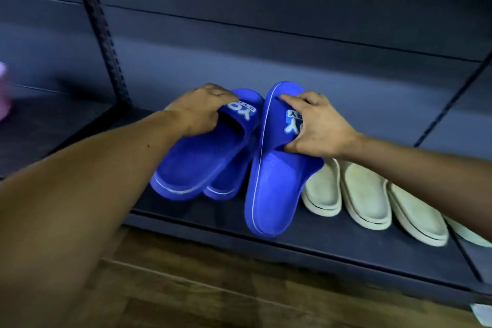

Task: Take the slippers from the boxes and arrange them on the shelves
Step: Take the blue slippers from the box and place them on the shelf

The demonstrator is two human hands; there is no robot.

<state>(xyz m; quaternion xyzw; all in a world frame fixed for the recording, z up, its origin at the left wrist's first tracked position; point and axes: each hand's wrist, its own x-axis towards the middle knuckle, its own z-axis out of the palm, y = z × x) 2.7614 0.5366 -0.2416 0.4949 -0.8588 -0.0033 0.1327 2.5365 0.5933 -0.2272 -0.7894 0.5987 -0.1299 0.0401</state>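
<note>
Dim bluish light, wide-angle bending at edges, motion blur toward the corners.

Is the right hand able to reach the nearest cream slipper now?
Probably yes. The cream slipper lies on the same shelf, just beside the blue slipper that the right hand grips, with nothing between; the hand must first let go.

"YO" on strap of left blue slipper (197,160)

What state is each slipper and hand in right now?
Left blue rubber slipper: tilted, strap gripped by left hand.
Right blue rubber slipper: tilted on edge, strap gripped by right hand.
Cream rubber slippers: lined up on dark metal shelf, untouched.
</note>
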